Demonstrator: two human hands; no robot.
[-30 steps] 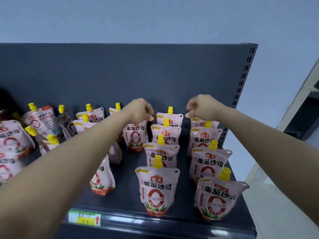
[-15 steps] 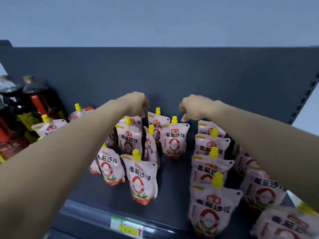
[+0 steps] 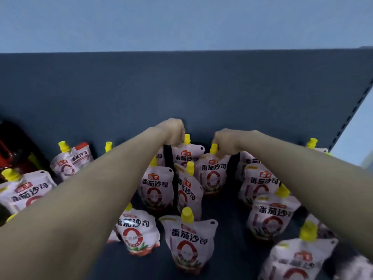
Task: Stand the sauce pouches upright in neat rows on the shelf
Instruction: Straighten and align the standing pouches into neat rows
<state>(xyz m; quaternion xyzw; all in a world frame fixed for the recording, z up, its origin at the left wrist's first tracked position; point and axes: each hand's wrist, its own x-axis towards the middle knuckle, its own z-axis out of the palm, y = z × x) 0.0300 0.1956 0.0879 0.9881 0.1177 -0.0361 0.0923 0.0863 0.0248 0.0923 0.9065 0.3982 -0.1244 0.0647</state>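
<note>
Both hands are lower than 0.5 s ago: the fists that hung over the back row now sit on pouch tops.

- Left edge of frame: dark bottles (image 3: 8, 150). Beside them, leaning pouches (image 3: 70, 164), not in any row.
- Upper centre: left hand (image 3: 174, 132), fingers curled onto the top edge of the rear pouch (image 3: 186, 155), by its yellow cap.
- Below it: twisted pouch (image 3: 189, 190), turned side-on in the centre row.
- Just right: right hand (image 3: 225, 142) pinches the neighbouring pouch (image 3: 213, 174) at its spout.
- Both held pouches stand on the shelf (image 3: 228, 245), near the back panel.
- Right side: right row (image 3: 270, 217) looks upright.

I judge back-row straightening is under way. The twisted and leaning ones are still to do.
</note>
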